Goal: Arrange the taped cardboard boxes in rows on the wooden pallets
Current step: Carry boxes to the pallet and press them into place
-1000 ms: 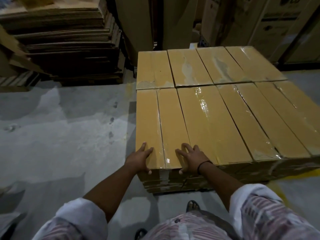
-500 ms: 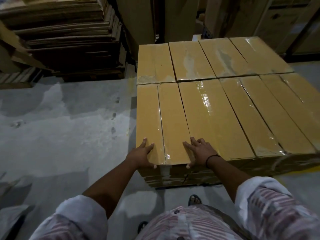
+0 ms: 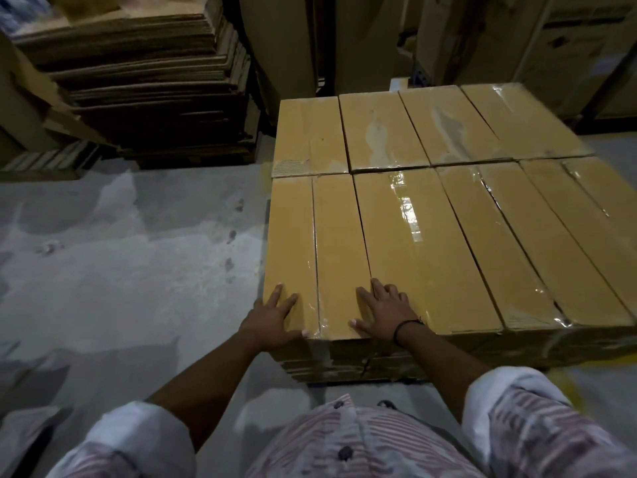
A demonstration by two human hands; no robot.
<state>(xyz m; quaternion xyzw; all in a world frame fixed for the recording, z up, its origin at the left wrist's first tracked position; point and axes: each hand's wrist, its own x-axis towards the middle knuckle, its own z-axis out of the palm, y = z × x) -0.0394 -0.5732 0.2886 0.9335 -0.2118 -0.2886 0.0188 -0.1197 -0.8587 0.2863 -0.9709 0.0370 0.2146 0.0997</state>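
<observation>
Left hand (image 3: 272, 319) and right hand (image 3: 382, 313), fingers spread, press flat on the near-left taped box (image 3: 317, 250). Other boxes lie alongside it and beyond it in rows.

The floor (image 3: 120, 270) was grey concrete, blotched with pale and dark stains. A stack of flat cardboard (image 3: 144, 81) stood at far left. Tall cartons (image 3: 568, 46) lined the back. Light was dim. A yellow line (image 3: 586, 360) marked the floor at right.
</observation>
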